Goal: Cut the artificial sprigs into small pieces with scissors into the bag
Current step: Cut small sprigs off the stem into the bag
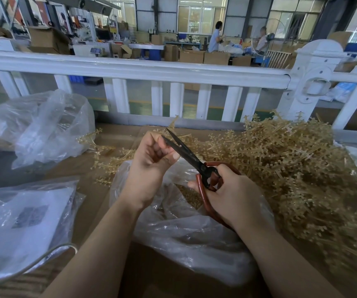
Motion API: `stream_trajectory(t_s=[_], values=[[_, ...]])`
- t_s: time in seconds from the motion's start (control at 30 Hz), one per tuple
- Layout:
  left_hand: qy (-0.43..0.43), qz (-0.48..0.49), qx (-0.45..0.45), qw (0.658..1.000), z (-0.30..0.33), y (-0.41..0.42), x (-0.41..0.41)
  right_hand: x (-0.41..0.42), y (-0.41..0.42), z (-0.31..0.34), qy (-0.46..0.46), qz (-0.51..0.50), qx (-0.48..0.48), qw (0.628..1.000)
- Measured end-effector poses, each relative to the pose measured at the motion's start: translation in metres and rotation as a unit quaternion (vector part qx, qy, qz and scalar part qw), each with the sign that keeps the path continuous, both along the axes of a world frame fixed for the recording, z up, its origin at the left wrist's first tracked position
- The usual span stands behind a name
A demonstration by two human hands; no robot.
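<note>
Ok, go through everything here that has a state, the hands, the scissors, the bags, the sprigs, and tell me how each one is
left hand: fingers curled, thumb by the blades; anything held is hidden
right hand: grips the scissors' red handles
scissors: blades slightly parted, tips up and away
bag: open under the hands, cut pieces inside
sprig pile: uncut, heaped at right
far bag: crumpled, at left

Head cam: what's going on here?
A person is cutting artificial sprigs over an open plastic bag on a cardboard-covered bench. The right hand holds red-handled scissors, blades slightly apart and pointing up and away. The left hand is curled at the blades, apparently pinching a short bit of sprig; the piece itself is hard to make out. Small cut pieces already lie in the bag. A big pile of uncut sprigs sits to the right.
</note>
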State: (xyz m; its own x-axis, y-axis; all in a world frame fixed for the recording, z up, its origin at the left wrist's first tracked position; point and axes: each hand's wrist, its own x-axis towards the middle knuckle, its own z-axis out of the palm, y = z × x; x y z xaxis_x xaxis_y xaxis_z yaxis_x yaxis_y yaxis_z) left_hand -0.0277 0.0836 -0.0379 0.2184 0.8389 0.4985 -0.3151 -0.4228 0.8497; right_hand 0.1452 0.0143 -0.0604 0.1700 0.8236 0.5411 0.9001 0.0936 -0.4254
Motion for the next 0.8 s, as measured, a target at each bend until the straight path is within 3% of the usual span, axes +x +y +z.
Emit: stream_trajectory(t_s=[0.33,0.8], values=[[0.0,-0.008,-0.002,1.0,-0.0016,0.0009,-0.0001,-0.0006,-0.0017,-0.0023,0.02,0.023,0.054,0.998],[0.006,-0.002,0.023,1.0,-0.0019,-0.0006,0.0016,0.008,-0.0039,-0.0018,-0.001,0.008,-0.029,1.0]])
